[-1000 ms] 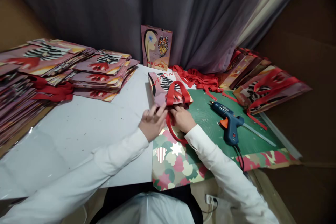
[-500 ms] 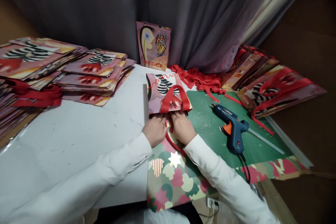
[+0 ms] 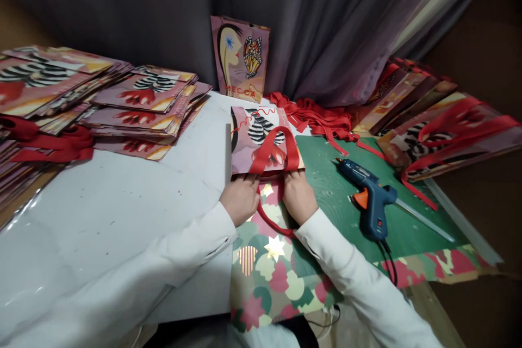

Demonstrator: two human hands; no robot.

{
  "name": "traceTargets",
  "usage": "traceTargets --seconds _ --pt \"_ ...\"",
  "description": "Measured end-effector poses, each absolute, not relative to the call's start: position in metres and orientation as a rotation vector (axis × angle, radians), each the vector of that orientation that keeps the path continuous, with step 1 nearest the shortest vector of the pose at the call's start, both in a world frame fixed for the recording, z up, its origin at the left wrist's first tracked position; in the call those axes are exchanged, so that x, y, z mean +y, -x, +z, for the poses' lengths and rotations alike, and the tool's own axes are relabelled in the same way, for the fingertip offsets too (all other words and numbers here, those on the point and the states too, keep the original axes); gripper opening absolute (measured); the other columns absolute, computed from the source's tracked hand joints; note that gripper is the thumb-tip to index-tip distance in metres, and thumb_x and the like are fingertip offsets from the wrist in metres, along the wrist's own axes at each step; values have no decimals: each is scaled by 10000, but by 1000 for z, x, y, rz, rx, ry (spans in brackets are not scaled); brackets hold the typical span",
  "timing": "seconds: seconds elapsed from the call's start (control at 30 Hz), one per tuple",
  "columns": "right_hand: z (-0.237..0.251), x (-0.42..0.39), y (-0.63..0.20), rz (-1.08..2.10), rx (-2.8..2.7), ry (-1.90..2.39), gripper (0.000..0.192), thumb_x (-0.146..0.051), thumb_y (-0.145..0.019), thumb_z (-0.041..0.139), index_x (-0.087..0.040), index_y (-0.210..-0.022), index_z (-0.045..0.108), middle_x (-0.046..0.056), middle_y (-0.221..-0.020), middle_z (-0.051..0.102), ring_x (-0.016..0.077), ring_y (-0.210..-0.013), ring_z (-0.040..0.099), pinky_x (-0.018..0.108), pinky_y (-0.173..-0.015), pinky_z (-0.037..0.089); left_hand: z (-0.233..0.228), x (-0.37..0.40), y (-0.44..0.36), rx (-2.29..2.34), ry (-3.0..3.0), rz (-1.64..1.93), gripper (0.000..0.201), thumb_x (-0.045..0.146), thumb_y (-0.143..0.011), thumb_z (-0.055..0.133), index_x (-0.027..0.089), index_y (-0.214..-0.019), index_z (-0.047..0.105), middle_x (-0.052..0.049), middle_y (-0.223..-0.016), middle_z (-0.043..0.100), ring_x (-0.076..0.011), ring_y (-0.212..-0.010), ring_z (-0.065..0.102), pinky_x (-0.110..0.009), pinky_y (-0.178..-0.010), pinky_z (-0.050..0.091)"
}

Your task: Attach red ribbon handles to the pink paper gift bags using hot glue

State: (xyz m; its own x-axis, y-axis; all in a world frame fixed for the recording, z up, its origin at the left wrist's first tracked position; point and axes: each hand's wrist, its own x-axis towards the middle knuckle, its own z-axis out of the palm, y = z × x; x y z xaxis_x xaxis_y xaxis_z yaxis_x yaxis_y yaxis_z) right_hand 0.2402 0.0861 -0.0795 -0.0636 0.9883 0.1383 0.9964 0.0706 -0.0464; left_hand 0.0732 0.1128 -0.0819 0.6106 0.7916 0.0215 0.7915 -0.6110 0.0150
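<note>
A small printed paper bag (image 3: 244, 144) lies in front of me, its mouth toward me. A red ribbon handle (image 3: 265, 152) loops over its upper panel; a second red ribbon (image 3: 271, 224) curves out below the mouth. At the left of the opening, my left hand (image 3: 240, 199) reaches in palm down, its visible fingers stretched out and the tips hidden under the panel. My right hand (image 3: 299, 197) does the same at the right corner. Neither thumb shows clearly. To the right of my right hand, a blue glue gun (image 3: 373, 204) with an orange trigger lies on a green board (image 3: 330, 217).
Stacks of flat printed bags (image 3: 142, 98) stand at the left, with red ribbons (image 3: 61, 144) beside them. Against the curtain (image 3: 171, 11) leans another bag (image 3: 240, 60). A heap of red ribbon (image 3: 318, 114) and bags with handles (image 3: 460, 136) are at the back right.
My right hand has shifted right along the bag's mouth, away from my left hand, which stays near the left side. The camera view has moved slightly.
</note>
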Motion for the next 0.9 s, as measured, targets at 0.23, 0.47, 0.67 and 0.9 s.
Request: traceTargets --seconds 0.23,0.47,0.67,0.9 --pt "-66 84 -245 11 -2301 2168 321 -42 -920 385 -63 -1111 643 180 -1203 610 240 -1153 504 319 -1021 410 -77 115 -73 1418 -2749 -23 392 164 -896 406 87 -1249 559 -153 -1086 663 -260 -901 648 -344 -687 483" --pt "-63 77 -254 78 -2382 2191 363 -70 -941 350 -112 -1171 627 160 -1229 592 232 -1175 491 294 -924 472 -73 118 -50 1310 -2736 -84 398 78 -872 424 137 -1232 582 -106 -991 696 -242 -898 667 -332 -718 494" --pt "-65 71 -236 92 -2505 2045 402 -106 -933 384 -103 -1299 550 181 -1312 549 255 -1207 485 324 -915 490 -74 107 -48 1221 -2801 18 484 218 -908 404 73 -1365 469 -169 -1158 658 -273 -1054 624 -388 -878 476" --pt "-79 75 -221 102 -2331 1854 418 -91 -909 431 -80 -1317 521 168 -1300 590 207 -1209 514 294 -1005 418 -80 103 -61 1273 -2863 216 543 250 -843 452 36 -1342 466 -231 -1290 570 -346 -1231 493 -502 -1008 367"
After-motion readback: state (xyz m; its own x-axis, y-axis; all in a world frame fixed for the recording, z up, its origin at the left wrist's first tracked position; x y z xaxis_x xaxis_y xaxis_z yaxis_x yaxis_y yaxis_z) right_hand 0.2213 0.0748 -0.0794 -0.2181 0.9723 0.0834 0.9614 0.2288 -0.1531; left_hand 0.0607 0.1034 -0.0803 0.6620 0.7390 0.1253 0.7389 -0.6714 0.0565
